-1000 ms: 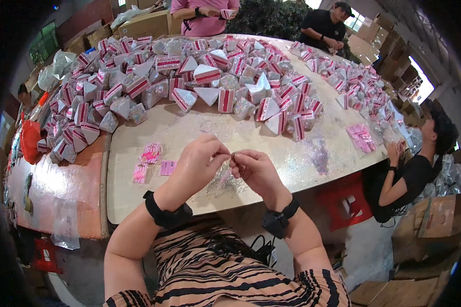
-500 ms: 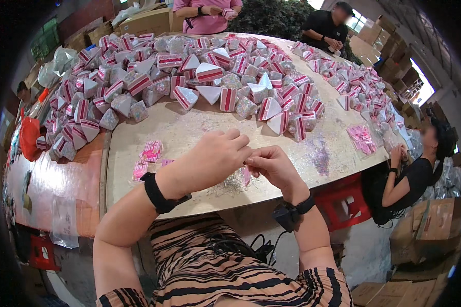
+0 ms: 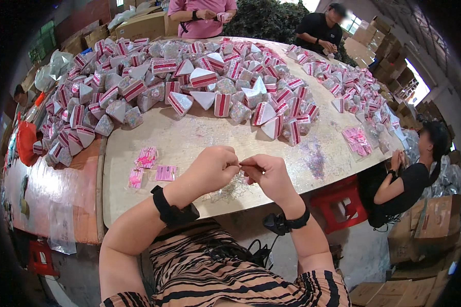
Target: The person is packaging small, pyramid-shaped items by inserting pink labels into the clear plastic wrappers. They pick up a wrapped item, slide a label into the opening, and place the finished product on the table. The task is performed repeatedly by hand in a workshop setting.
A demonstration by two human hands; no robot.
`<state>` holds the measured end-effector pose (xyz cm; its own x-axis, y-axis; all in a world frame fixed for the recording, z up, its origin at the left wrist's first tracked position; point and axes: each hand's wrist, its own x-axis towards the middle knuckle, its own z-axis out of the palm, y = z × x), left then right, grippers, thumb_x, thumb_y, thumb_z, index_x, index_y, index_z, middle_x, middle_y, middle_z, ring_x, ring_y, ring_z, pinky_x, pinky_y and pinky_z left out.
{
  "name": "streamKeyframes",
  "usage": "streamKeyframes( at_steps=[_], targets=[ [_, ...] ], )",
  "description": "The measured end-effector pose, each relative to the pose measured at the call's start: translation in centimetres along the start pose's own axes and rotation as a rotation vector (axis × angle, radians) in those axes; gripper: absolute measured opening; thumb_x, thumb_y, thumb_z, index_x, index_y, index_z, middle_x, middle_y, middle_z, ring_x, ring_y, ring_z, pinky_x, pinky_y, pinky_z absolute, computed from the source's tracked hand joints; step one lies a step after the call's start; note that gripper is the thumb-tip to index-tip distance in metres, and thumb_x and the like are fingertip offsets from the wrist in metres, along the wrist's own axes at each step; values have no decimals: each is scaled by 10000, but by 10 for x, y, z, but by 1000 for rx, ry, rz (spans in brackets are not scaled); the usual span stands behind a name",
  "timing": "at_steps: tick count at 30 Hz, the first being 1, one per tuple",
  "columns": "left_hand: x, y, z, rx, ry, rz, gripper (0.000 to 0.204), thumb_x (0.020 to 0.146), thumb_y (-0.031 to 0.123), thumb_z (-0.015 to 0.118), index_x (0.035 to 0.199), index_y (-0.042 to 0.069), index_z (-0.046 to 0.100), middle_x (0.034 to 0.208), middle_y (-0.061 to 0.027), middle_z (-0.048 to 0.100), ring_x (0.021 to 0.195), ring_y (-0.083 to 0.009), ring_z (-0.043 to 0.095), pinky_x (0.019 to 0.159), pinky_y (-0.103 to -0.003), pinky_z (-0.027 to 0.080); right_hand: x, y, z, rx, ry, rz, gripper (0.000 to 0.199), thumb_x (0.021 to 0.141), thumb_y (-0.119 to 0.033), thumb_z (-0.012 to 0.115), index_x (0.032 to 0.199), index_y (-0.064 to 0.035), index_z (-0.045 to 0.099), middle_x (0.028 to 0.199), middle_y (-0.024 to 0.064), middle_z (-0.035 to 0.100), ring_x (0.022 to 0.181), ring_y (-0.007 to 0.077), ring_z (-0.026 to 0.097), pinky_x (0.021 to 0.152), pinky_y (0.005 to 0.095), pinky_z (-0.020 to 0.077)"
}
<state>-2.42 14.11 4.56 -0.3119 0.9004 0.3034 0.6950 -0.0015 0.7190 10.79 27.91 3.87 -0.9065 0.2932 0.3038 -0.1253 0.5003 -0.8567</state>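
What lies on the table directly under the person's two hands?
Under the left hand and right hand, a crinkled clear glittery film lies on the pale wooden table. The hands cover its middle, and what the fingers pinch is too small to tell.

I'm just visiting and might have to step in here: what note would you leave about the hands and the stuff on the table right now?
Left hand and right hand: fingertips pinched together on a small thin piece, too small to identify, above a clear glittery bag at the table edge.
Pink packets lie left of the hands.
Done: a big heap of red-and-white boxes across the table.
Left: the piece in hand is unfinished.
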Motion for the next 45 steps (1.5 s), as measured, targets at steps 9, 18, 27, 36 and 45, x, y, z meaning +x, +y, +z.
streamKeyframes(
  at_steps=[9,18,27,36,45],
  targets=[
    [10,-24,6,-526,-273,-404,166,815,138,656,822,-24,690,735,-55,669,661,-101,603,619,-250,484,-12,14,-1,-616,13,-455,104,767,13,637,840,-10,567,729,127,555,629,307,583,554,385,474],
    [141,-63,57,393,18,119,325,841,157,581,1123,-5,593,1086,-219,610,870,-386,642,737,-455,512,-39,33,-31,-441,410,-163,57,831,21,601,887,12,604,710,136,586,588,264,596,545,334,477],
    [173,-73,122,303,81,-13,460,830,113,558,1268,60,427,1066,-234,589,880,-424,636,741,-497,514,-71,46,-26,-245,439,46,65,873,4,584,910,39,625,723,108,615,580,154,612,541,266,469],
    [139,-87,92,96,32,-94,408,761,124,638,1150,61,534,1110,-225,554,1016,-408,576,879,-432,473,-62,57,-18,-147,430,42,70,852,26,588,907,43,628,726,104,610,570,148,603,538,262,462],
    [128,-123,14,611,363,-268,424,731,149,664,1135,64,568,1155,-188,542,1094,-368,528,882,-480,465,-80,72,-20,-14,490,97,86,903,10,551,907,56,623,709,53,607,598,81,575,537,222,458]
  ],
)
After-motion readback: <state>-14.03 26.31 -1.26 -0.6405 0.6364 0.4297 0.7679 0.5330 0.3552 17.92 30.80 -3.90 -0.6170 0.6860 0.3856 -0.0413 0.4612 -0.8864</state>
